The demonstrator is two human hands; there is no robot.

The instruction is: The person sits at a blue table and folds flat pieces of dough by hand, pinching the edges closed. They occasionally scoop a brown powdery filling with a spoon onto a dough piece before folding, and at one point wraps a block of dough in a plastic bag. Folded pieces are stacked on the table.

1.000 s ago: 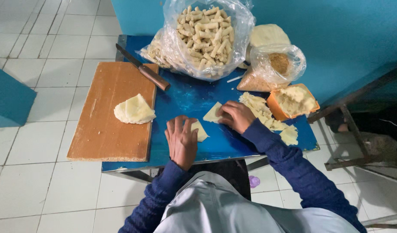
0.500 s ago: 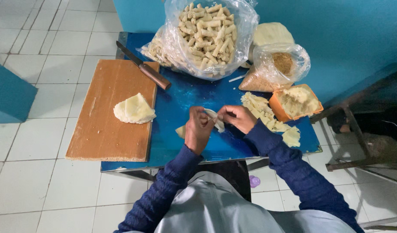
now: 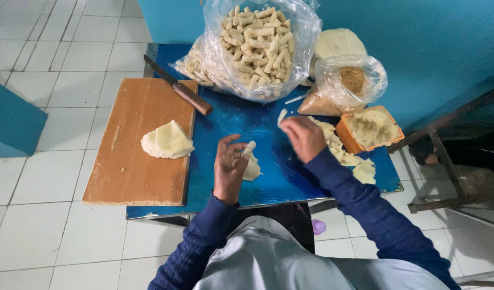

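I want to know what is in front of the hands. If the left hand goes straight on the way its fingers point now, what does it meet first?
The left hand points up the blue table toward the big clear bag of rolled pieces. The bag seems the first thing in its way, though depth is unclear.

L hand point(image 3: 229, 166) raised palm-in, fingers curled, thumb and forefinger pinched. R hand point(image 3: 306, 138) blurred, knuckles up, fingers bent. Both forearms in blue sleeves, angled inward.

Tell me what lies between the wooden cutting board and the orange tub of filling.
Head view: both hands, left hand holding a rolled dough piece, above bare blue tabletop.
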